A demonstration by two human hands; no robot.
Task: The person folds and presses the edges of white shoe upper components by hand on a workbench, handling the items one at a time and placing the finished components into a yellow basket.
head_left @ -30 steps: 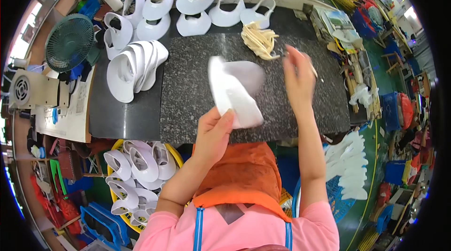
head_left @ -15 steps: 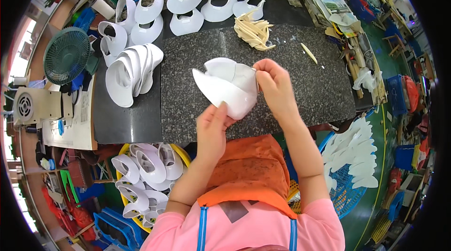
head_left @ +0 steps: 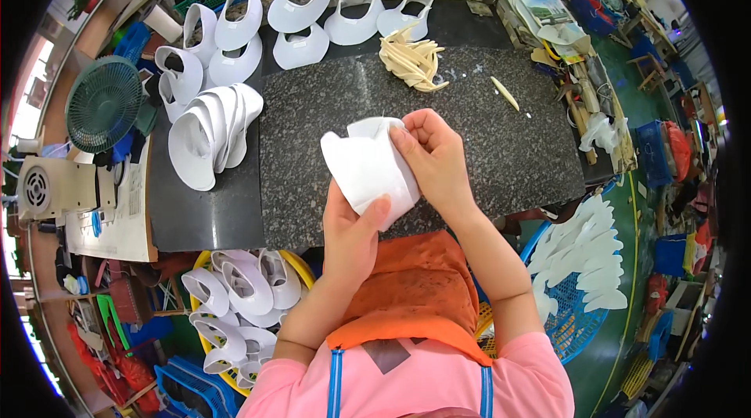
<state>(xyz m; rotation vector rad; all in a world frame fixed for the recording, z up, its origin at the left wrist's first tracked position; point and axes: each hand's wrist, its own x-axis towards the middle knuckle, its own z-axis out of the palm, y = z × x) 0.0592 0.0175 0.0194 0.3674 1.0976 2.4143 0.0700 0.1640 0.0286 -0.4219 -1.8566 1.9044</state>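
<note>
Over the dark speckled slab (head_left: pixel 305 124), both my hands hold a white piece that looks like a shoe upper (head_left: pixel 361 166). My left hand (head_left: pixel 350 234) grips its lower edge, thumb on the near face and fingers underneath. With thumb and bent fingers, my right hand (head_left: pixel 432 158) pinches its upper right edge. The piece is tilted, its smooth outer face toward me. Beyond it lies a heap of cream-coloured strips (head_left: pixel 411 62), with one loose strip (head_left: pixel 504 93) to the right. At the left, several similar uppers are nested in a stack (head_left: pixel 205 136).
More white uppers (head_left: pixel 301 7) stand along the bench's far and left side. Below the bench at left, a yellow basket (head_left: pixel 307 268) holds several uppers. At right, a blue basket (head_left: pixel 577 333) carries flat white pieces (head_left: pixel 575 250). A green fan (head_left: pixel 102 101) stands far left.
The upper has turned in my hands, so its opening shows less and its outer face more. My right hand has moved left along its edge. The whole view has shifted slightly.
</note>
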